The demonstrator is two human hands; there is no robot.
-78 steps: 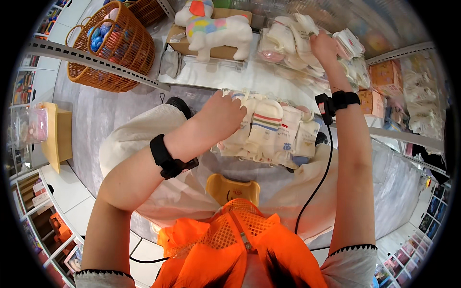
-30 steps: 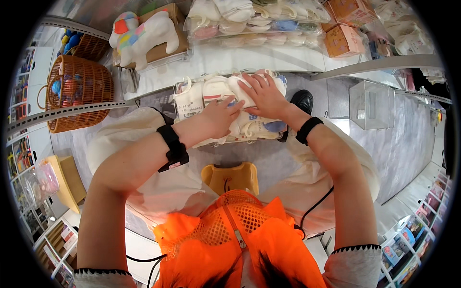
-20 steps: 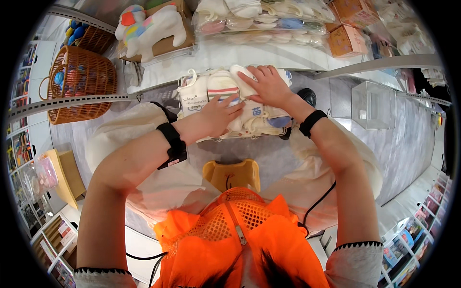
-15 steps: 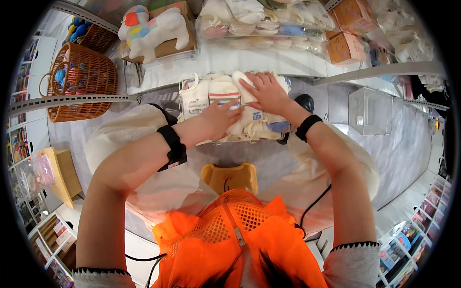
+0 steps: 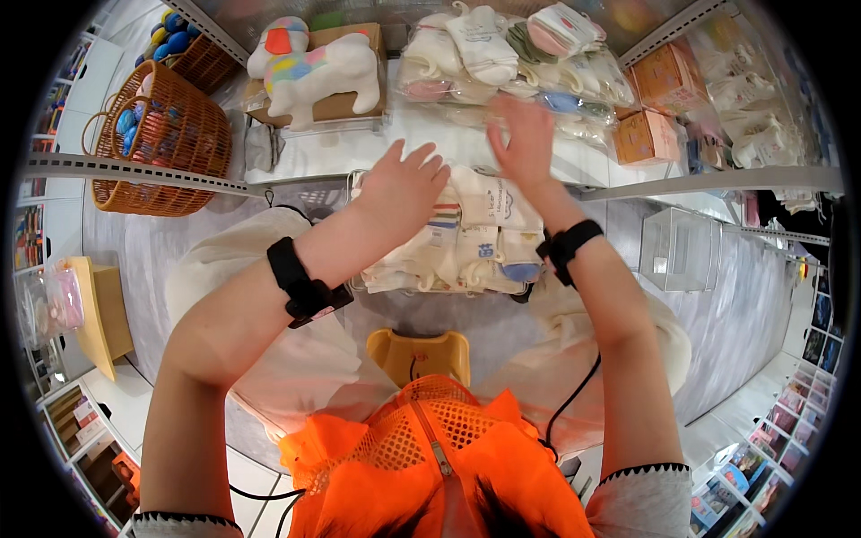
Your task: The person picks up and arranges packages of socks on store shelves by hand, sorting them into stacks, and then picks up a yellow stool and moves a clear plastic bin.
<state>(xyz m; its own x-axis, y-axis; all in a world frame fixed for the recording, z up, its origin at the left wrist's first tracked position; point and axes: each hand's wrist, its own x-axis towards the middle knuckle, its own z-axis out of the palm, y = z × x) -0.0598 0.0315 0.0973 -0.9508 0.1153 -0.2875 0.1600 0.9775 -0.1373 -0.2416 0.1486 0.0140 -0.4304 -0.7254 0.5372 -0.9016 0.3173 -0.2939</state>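
Note:
Packed white socks (image 5: 480, 247), some with striped cuffs, lie in rows in a low container with a thin white rim between my knees. My left hand (image 5: 404, 188) hovers over the far left part of these socks, fingers spread, holding nothing. Beyond the container, my right hand (image 5: 523, 139) reaches to the front edge of a pile of bagged socks (image 5: 489, 54) on the white shelf. Its thumb stands apart from the fingers, whose tips are blurred; nothing shows in it. A white sock pair lies on top of that pile.
On the shelf's left a white plush dog (image 5: 327, 76) lies on a cardboard box; orange boxes (image 5: 646, 137) stand right. A wicker basket (image 5: 193, 134) with yarn-like balls is at far left. Metal shelf rails (image 5: 143, 172) flank both sides. A clear bin (image 5: 682, 251) stands on the floor, right.
My right hand has left the socks in the container and moved forward to the shelf pile. My left hand has lifted off the socks, its fingers now pointing forward. The view has shifted slightly.

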